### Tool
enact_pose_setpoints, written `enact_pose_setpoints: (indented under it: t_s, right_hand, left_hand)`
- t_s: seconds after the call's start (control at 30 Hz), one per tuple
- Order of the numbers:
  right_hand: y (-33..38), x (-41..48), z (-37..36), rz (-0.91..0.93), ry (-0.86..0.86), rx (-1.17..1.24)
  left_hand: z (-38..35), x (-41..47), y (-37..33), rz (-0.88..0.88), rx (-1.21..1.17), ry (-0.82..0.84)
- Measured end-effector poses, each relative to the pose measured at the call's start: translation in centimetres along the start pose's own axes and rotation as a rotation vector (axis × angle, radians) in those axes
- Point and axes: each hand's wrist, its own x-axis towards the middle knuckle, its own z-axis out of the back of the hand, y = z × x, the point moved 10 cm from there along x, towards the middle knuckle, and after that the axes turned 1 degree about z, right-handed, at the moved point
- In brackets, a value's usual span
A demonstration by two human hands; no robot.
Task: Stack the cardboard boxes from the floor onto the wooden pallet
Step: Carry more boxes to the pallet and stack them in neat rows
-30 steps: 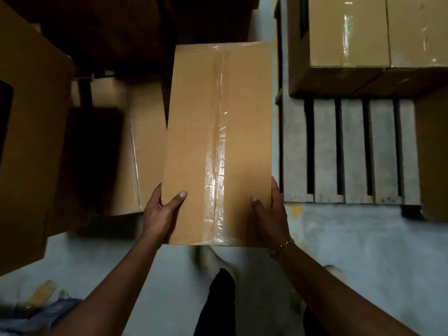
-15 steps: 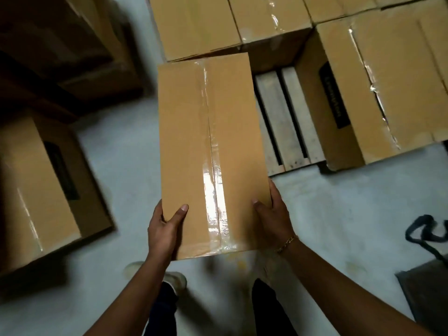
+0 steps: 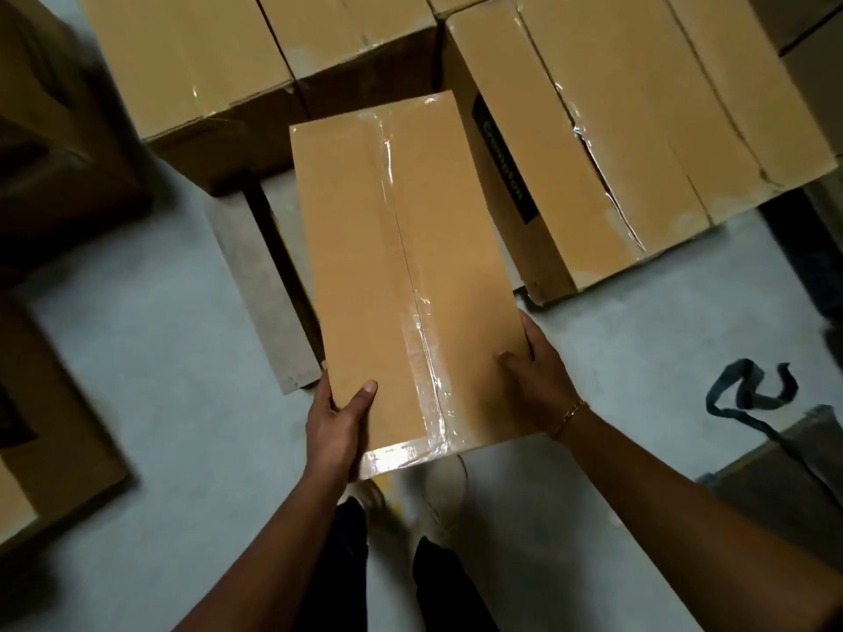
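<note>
I hold a long taped cardboard box (image 3: 401, 266) flat in front of me, above the floor. My left hand (image 3: 337, 421) grips its near left corner, thumb on top. My right hand (image 3: 538, 380) grips its near right edge; a gold bracelet is on that wrist. The box hangs over the front of the wooden pallet (image 3: 260, 289), of which only a grey plank at the left shows. On the pallet stand a box at the back left (image 3: 191, 61) and a large taped box on the right (image 3: 606, 139).
More cardboard boxes stand on the grey floor at the left (image 3: 50, 431) and far left (image 3: 54, 143). A dark strap (image 3: 748, 394) lies on the floor at the right, beside a dark box corner (image 3: 784, 485). My feet are under the held box.
I have turned from the floor boxes toward the pallet and stepped closer. The held box now covers the pallet's bare slats between the two stacked boxes. Both hands keep the same grip.
</note>
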Motion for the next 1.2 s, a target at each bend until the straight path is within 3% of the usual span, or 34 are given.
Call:
enact_pose_setpoints:
  t_s: [0.33, 0.67, 0.87, 0.97, 1.2]
  right_hand:
    - [-2.7, 6.7, 3.8, -0.03, 0.007, -0.102]
    - [-2.8, 11.1, 5.4, 0.136, 0.005, -0.132]
    - [-4.1, 11.7, 6.8, 0.23, -0.079, -0.173]
    - [-4.0, 11.7, 7.3, 0.27, -0.056, -0.202]
    - [-5.0, 11.8, 8.0, 0.353, 0.045, -0.413]
  left_hand:
    - [-6.6, 3.0, 0.6, 0.001, 0.148, 0.094]
    - [-9.9, 6.1, 0.1, -0.054, 0.311, -0.087]
    - [-11.0, 7.7, -0.1, -0.078, 0.398, -0.218]
    - [-11.1, 8.2, -0.1, -0.114, 0.372, -0.247]
    - [-12.1, 8.4, 0.5, -0.192, 0.023, -0.209]
